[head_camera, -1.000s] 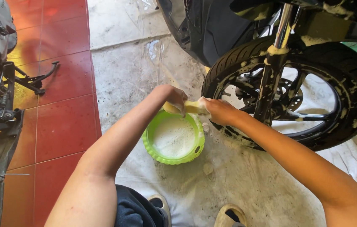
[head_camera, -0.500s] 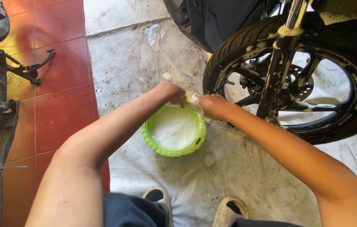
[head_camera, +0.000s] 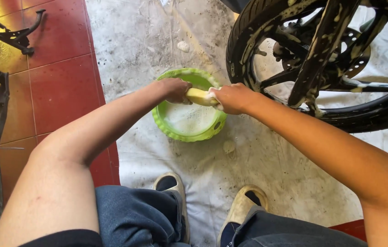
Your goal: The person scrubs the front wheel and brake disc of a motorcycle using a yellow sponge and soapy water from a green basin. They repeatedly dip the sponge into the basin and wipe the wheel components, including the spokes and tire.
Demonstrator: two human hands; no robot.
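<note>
A yellow sponge is held at both ends right over the green tub, just above centre of the frame. The left hand is closed around the sponge's left end, and the right hand is clamped on the right end, so each grip is pinching the sponge. White foamy water can be seen inside the tub, which is set on a dirty grey floor. A soapy motorcycle front wheel is found at the upper right, just beside the tub. Red tiles are seen at the left. Two worn sandals are planted at the bottom centre.
</note>
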